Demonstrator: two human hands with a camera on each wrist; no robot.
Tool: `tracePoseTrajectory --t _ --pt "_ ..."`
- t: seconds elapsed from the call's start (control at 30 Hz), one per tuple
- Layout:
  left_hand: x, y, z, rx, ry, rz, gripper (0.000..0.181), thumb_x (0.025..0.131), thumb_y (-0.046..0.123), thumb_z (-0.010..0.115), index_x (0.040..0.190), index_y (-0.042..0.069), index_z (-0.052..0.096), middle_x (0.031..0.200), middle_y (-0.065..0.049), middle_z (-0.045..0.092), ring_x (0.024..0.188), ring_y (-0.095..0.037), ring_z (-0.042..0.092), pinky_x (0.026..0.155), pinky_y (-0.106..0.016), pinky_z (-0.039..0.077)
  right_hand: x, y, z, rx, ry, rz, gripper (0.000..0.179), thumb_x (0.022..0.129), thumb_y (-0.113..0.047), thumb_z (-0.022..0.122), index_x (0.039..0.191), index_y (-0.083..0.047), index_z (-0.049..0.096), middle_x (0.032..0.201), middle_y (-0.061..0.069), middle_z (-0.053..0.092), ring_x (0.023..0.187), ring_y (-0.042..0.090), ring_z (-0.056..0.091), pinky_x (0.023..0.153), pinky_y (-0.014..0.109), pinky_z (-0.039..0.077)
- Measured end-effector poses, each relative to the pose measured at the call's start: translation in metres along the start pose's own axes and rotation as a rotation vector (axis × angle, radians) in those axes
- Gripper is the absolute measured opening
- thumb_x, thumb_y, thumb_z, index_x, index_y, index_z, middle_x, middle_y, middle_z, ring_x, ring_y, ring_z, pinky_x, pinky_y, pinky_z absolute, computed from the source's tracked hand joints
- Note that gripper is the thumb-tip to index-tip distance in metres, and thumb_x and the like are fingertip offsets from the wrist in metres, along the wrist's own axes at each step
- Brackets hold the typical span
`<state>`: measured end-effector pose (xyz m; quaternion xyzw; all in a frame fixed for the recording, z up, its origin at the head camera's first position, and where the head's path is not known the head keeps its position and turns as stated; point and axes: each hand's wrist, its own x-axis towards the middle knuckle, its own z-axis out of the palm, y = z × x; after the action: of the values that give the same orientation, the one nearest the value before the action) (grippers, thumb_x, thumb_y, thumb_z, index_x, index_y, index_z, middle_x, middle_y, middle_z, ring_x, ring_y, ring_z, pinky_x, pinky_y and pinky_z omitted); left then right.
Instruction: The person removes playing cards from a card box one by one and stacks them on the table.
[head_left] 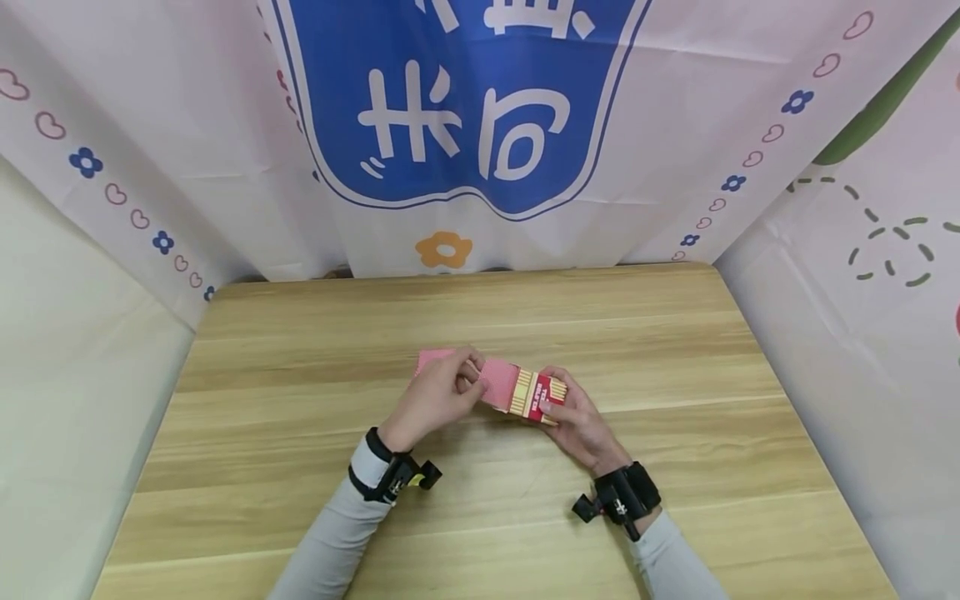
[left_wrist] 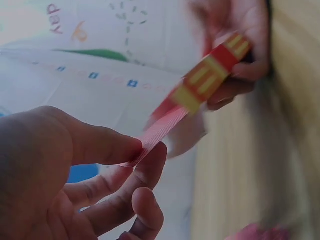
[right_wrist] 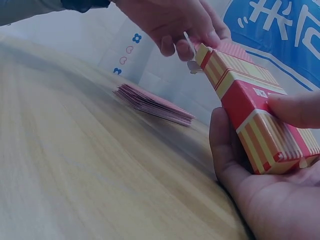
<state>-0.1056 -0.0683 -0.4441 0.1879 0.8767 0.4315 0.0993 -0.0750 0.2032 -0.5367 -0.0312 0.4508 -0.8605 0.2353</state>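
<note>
My right hand [head_left: 581,425] grips a red and yellow striped playing-card box [right_wrist: 257,107], thumb on its red face and fingers beneath. Pink-backed playing cards [head_left: 500,382] stick out of the box's end that points at my left hand [head_left: 435,396]. Between thumb and index finger, the left hand pinches the outer end of these cards [left_wrist: 159,134]; its other fingers are loosely bent. How many cards it pinches I cannot tell. A stack of pink-patterned cards [right_wrist: 152,106] lies slightly fanned on the table behind the left hand, which partly covers it in the head view.
The wood-grain table [head_left: 300,492] ends at the back against a white hanging cloth [head_left: 645,167] with a blue emblem. More pale cloth [head_left: 847,333] stands along the right side, and a pale panel [head_left: 67,400] along the left. Each wrist wears a black strapped camera [head_left: 626,500].
</note>
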Motion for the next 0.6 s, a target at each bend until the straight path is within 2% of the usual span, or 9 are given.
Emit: tracePoseTrajectory --t 0.13,0.23,0.33,0.47,0.6 --pt "-0.002 -0.004 -0.018 -0.044 0.025 0.025 0.016 0.107 0.015 0.061 0.121 0.010 0.064 0.099 -0.006 0.070 0.073 -0.014 0.063 0.062 -0.029 0.053 0.000 0.001 -0.001 0.004 -0.004 -0.001 0.052 0.103 0.011 0.048 0.142 -0.023 0.041 0.150 0.010 0.045 0.132 0.024 0.061 0.110 0.039 0.053" --pt "-0.003 -0.011 -0.030 -0.089 0.061 0.039 0.019 0.109 0.014 0.056 0.125 0.009 0.065 0.103 -0.008 0.069 0.078 -0.018 0.062 0.065 -0.031 0.052 0.000 0.002 -0.002 0.004 -0.012 0.000 0.053 0.103 0.011 0.047 0.143 -0.023 0.041 0.151 0.011 0.044 0.134 0.024 0.060 0.111 0.040 0.052" --pt "-0.001 -0.023 -0.038 -0.104 0.125 0.053 0.024 0.110 0.013 0.054 0.128 0.008 0.068 0.107 -0.010 0.068 0.086 -0.022 0.058 0.071 -0.032 0.049 0.001 0.004 -0.004 0.001 -0.017 0.003 0.052 0.103 0.011 0.048 0.142 -0.024 0.041 0.150 0.011 0.044 0.133 0.024 0.059 0.111 0.040 0.053" --pt "0.006 -0.045 -0.041 -0.118 0.186 0.022 0.025 0.110 0.012 0.056 0.129 0.009 0.072 0.109 -0.010 0.068 0.084 -0.023 0.056 0.069 -0.032 0.047 0.002 0.004 -0.004 0.002 -0.026 0.003 0.052 0.103 0.010 0.048 0.142 -0.023 0.042 0.149 0.011 0.044 0.133 0.025 0.059 0.109 0.039 0.054" --pt "0.012 -0.067 -0.038 -0.092 0.179 -0.023 0.022 0.111 0.018 0.059 0.129 0.012 0.069 0.098 -0.008 0.061 0.082 -0.021 0.052 0.071 -0.032 0.044 0.001 0.002 -0.001 0.009 -0.003 0.005 0.052 0.103 0.011 0.049 0.142 -0.023 0.042 0.150 0.012 0.042 0.132 0.025 0.059 0.109 0.039 0.054"
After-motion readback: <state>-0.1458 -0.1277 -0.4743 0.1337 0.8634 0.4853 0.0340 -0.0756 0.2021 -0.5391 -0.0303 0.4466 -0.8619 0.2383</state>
